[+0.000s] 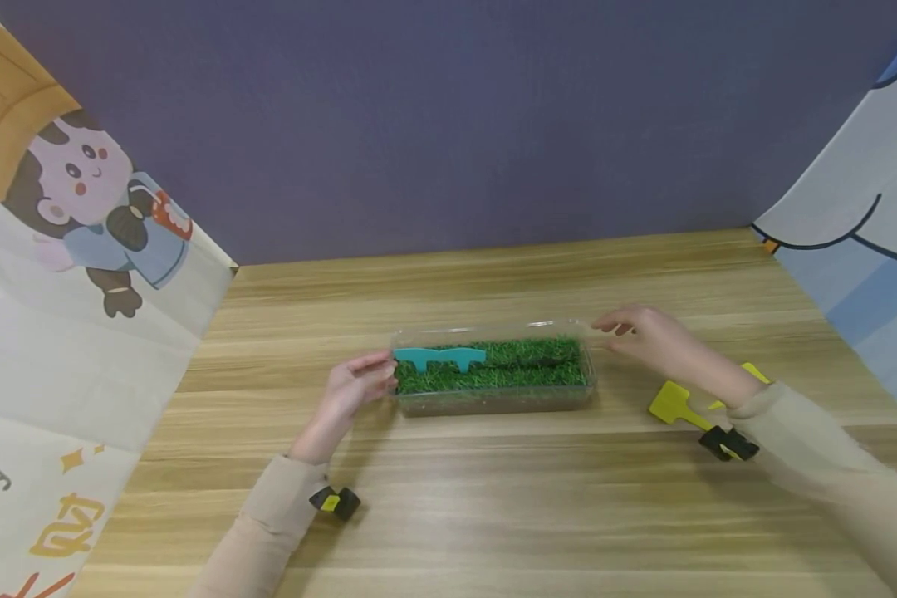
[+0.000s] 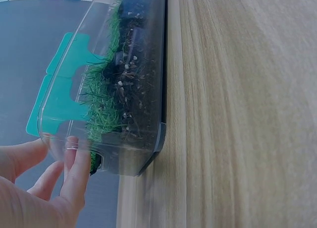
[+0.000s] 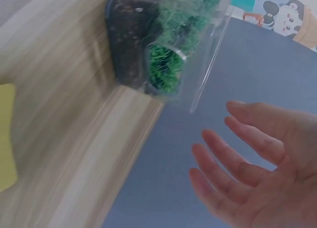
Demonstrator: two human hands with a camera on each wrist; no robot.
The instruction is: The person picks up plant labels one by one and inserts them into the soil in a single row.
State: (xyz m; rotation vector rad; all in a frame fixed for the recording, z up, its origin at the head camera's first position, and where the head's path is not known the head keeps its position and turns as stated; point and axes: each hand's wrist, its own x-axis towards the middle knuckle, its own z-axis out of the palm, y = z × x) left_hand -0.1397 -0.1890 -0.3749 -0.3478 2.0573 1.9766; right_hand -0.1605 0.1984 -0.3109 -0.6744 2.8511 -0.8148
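Note:
A clear plastic box stands on the table, holding dark soil under green grass. Two teal T-shaped plant labels stand side by side in the grass at its left end. My left hand is at that end, the fingertips right at the end wall and the thumb at the rim by the labels. My right hand hovers just off the box's right end, fingers spread and loosely bent with nothing in them, as the right wrist view shows.
Yellow T-shaped plant labels lie on the wooden table right of the box, partly hidden under my right forearm. A dark blue panel rises behind the table, with printed sheets at the sides.

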